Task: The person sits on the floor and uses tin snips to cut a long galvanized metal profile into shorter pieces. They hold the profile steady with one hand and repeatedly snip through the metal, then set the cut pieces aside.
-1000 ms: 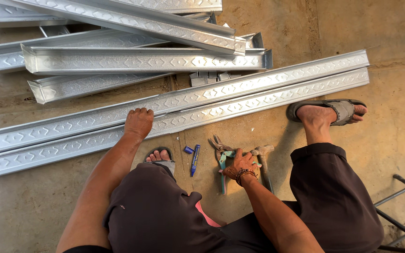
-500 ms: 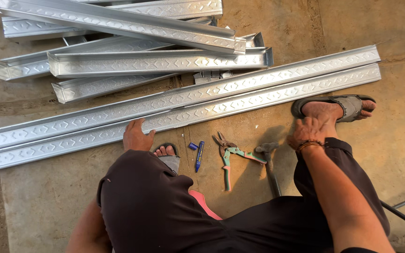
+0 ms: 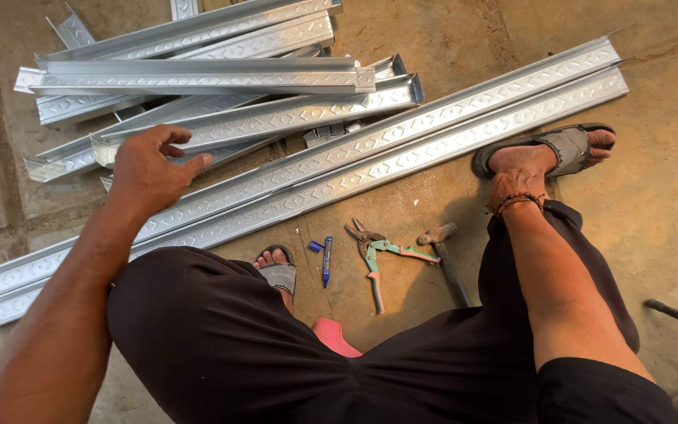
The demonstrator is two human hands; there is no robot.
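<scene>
Just below left hand (image 3: 149, 169): metal channels (image 3: 370, 157)

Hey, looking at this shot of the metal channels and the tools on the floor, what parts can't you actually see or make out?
- Long metal channels, head view: their left ends run off the frame's edge.
- Right hand: rests at the ankle; its fingers are hidden behind its back.
- Hammer: the handle's end disappears under the dark trouser leg.
- Pink object: mostly hidden by the legs, kind unclear.
- Left hand: whether it touches the channels cannot be told.
</scene>
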